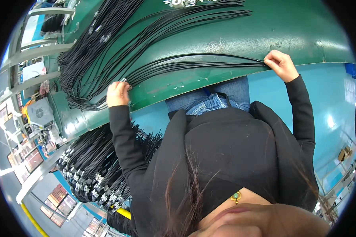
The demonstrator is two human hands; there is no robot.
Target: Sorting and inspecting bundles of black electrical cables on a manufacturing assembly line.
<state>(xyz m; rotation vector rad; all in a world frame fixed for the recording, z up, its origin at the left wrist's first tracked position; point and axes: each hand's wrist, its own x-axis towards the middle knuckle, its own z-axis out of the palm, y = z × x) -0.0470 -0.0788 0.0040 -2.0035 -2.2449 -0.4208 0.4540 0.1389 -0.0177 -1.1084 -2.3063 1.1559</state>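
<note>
A small bundle of thin black cables [194,63] runs along the near edge of the green table [241,39]. My right hand [281,65] pinches the cables' right ends between thumb and fingers, at the table edge. At the other end, my left hand [118,94] is closed round the bundle, where small silvery connectors [124,80] show by the fingertips. How many cables each hand grips is hidden. Beyond my left hand lies a larger heap of black cables [79,67], looping left and stretching to the far side.
Small white and metal parts [182,3] lie at the table's far edge. Below the table on the left hangs a thick mass of black cables with silvery connectors [95,185]. A grey machine with a fan [40,112] and metal frame bars [47,49] stand further left.
</note>
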